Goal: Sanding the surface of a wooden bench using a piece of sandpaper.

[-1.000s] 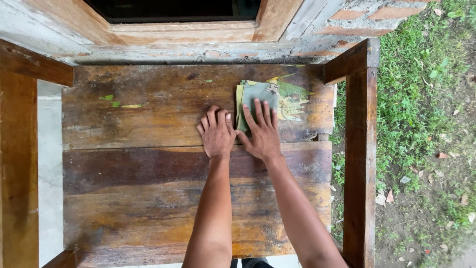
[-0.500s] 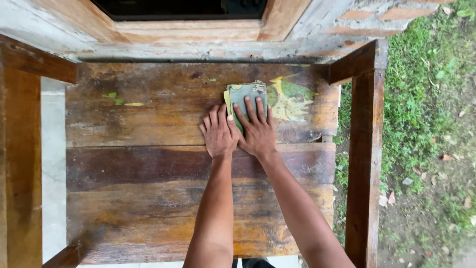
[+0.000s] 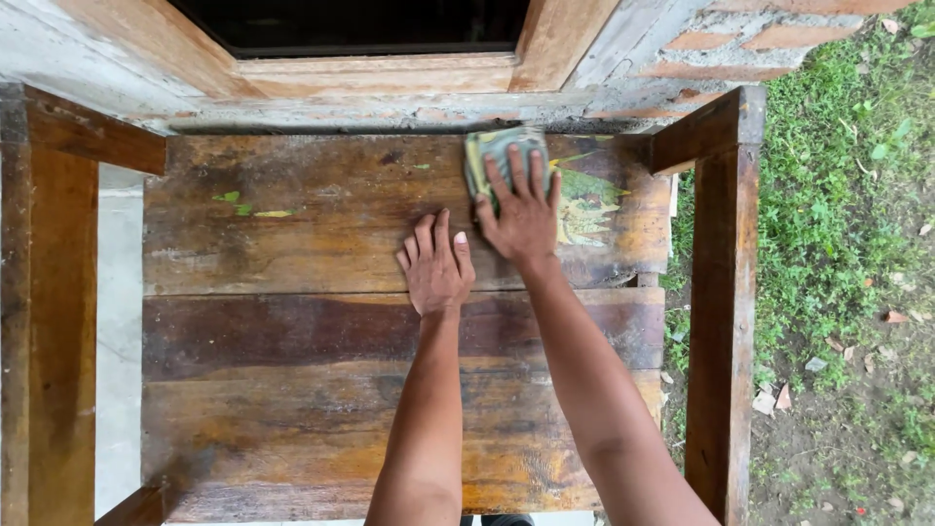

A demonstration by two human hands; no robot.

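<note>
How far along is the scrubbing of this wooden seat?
Done: nothing looks fully clean, and the near planks are dark and stained. In hand: the right hand presses a green pad on the far plank beside a green-yellow paint patch, while the left hand lies flat. Left: that patch and the green flecks at far left.

left hand (image 3: 435,265) flat, palm down | right hand (image 3: 523,212) ahead, fingers spread | both arms extended

Right hand (image 3: 521,216) pushed green pad (image 3: 499,156) up board to far edge near wall; left hand (image 3: 435,265) now trails behind, lower, no longer level with right.
</note>
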